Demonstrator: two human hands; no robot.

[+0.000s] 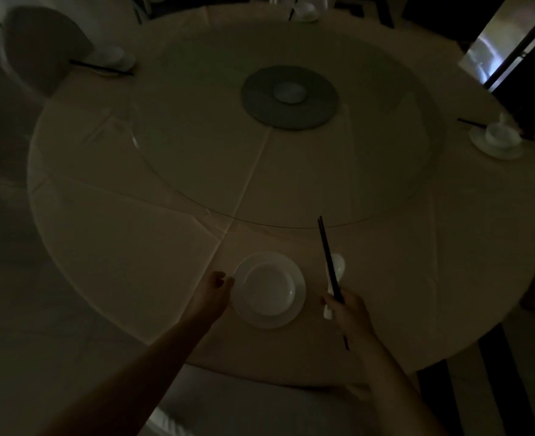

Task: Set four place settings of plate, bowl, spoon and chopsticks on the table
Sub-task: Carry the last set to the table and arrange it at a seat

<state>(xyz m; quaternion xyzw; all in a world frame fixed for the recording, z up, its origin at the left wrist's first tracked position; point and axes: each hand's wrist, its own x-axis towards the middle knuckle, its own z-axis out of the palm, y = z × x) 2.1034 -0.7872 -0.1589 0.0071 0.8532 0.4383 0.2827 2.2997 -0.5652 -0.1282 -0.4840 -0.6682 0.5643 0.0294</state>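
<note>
The scene is dim. A white bowl (271,287) sits on a white plate (297,305) near the front edge of the round table (134,231). My left hand (211,294) touches the plate's left rim, fingers curled. My right hand (349,311), to the right of the plate, grips a pair of black chopsticks (327,250) that point away from me, together with a white spoon (337,269) whose bowl end shows beyond the fingers. Other settings of white dishes with chopsticks stand at the far left (112,56), the far side (305,11) and the right (497,138).
A glass turntable (197,146) covers the table's middle, with a dark disc (316,111) and a small white dish (289,92) at its centre. A covered chair (43,42) stands at the far left, another chair back (228,413) is below me, and dark furniture is at the right.
</note>
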